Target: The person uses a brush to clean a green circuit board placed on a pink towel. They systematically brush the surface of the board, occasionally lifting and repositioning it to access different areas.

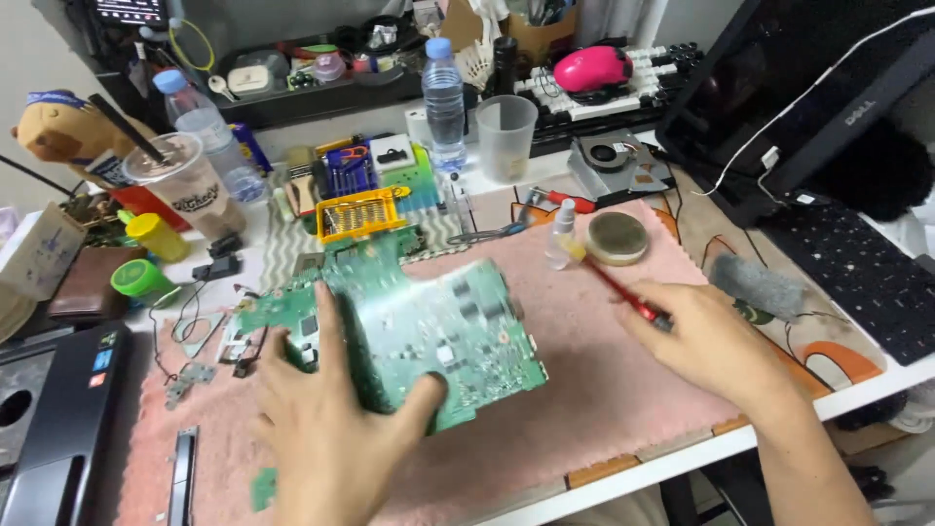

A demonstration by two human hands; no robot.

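My left hand point(326, 429) grips a large green circuit board point(429, 326) by its near edge, thumb on top, and holds it tilted above a pink cloth point(594, 399). My right hand point(706, 346) holds a thin red-handled tool point(623, 292) with a yellowish tip that points toward a small clear dropper bottle point(559, 234). Beside that bottle sits a round flat tin point(617, 237). The board looks blurred.
A yellow bit case point(358, 214), a water bottle point(444, 102), a plastic cup point(506, 136) and a cooling fan point(618, 161) stand behind the cloth. A black laptop point(828, 97) stands at right, another laptop base point(58, 419) at left. Small metal parts point(190, 375) lie left.
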